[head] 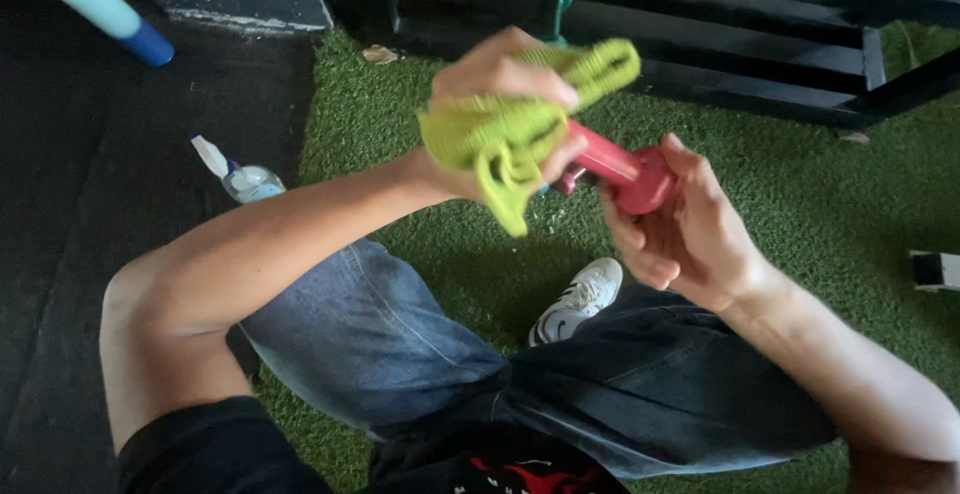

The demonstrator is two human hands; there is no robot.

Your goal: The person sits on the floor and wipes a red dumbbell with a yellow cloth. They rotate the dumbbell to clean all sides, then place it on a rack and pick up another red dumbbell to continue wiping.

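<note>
My left hand (pixel 495 79) is closed around a yellow-green cloth (pixel 510 129) and presses it against the handle of a small pink dumbbell (pixel 625 172). My right hand (pixel 685 219) holds the dumbbell by its rounded end, fingers curled around it. Part of the dumbbell is hidden under the cloth. Both hands are raised above my knees, over green artificial turf (pixel 800 184).
A clear spray bottle (pixel 240 176) lies at the edge of the dark floor mat (pixel 100 184). A blue-capped bottle (pixel 105 9) lies top left. A green dumbbell (pixel 555 4) stands by a black rack (pixel 700 44). My white shoe (pixel 580 299) rests on the turf.
</note>
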